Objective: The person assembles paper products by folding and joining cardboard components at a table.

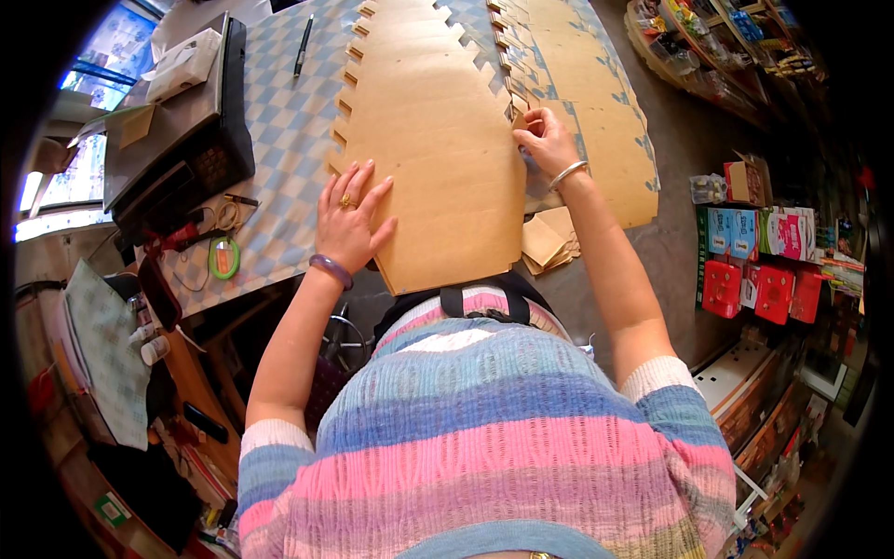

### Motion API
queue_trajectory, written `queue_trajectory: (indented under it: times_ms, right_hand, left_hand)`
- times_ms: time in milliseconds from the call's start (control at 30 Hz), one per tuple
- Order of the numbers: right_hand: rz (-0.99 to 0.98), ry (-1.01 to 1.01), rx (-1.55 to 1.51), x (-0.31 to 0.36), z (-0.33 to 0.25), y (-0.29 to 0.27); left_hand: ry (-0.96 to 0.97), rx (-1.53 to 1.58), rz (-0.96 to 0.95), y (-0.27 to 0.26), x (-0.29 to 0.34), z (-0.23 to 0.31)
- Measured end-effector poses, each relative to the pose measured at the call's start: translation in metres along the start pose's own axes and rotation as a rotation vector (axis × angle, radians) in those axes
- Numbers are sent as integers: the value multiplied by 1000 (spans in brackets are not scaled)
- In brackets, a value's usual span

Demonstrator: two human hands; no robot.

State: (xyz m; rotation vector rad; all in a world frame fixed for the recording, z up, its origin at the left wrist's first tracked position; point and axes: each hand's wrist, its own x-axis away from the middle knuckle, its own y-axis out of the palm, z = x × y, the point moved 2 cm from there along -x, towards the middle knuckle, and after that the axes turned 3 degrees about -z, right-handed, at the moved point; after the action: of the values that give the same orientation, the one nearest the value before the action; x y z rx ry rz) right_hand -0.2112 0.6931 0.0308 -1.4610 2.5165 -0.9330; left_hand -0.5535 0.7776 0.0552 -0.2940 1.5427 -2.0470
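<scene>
A long run of overlapping brown paper pieces (438,140) lies down the table in front of me, its front end reaching my waist. Small tabs stick out along both sides. My left hand (349,219) rests on its near left part, fingers spread, with a gold ring and a purple bangle on that arm. At the right edge my right hand (548,144), wearing a silver bangle, has thumb and fingers pinched at a small brown paper flap, partly hidden by the fingers. A second run of brown paper (596,121) lies to the right.
A digital scale (177,130) stands at left, a packet of tissues (184,65) on it. A black pen (304,45) and a green ring-shaped object (224,257) lie on the checked tablecloth (279,149). Loose brown paper pieces (548,239) sit beyond the front edge. Boxes (745,233) fill shelves at right.
</scene>
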Motion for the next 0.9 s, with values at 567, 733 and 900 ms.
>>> queue_trajectory:
  times_ms: [567, 733, 900]
  right_hand:
    - [-420, 208, -1072, 49, -8, -7]
    - [-470, 128, -1294, 52, -5, 5]
    - [-420, 89, -1404, 55, -10, 20]
  left_hand:
    - [-7, 21, -2, 0, -1, -2]
    - [-10, 11, -6, -1, -2, 0]
    - [-14, 17, 0, 1, -1, -2]
